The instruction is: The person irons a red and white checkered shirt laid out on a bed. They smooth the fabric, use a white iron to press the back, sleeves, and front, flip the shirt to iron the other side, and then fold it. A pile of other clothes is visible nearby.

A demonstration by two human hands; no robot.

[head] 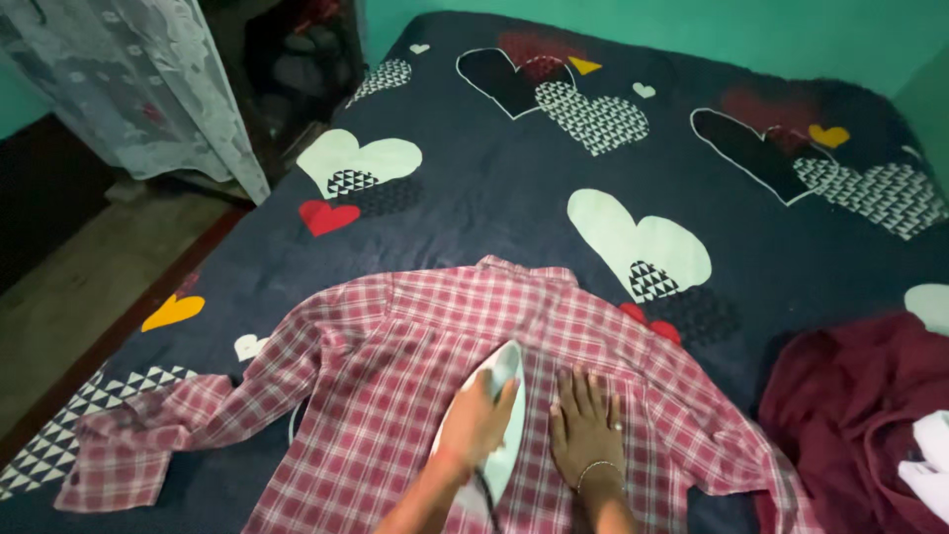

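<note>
green walls (pixel 633 20), lace curtain (pixel 148 89), bare floor (pixel 89 287).

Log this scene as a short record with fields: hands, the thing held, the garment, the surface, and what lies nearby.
left hand: left hand gripping the handle of the iron
right hand: right hand pressed flat on the shirt, fingers spread, bracelet at the wrist
iron: pale, tip pointing away from the person, resting on the shirt
garment: red and white checked shirt, spread out back side up, collar at the far side, sleeves out
surface: dark bedspread with heart shapes
nearby: dark red cloth in a heap on the right; lace curtain at upper left
</note>
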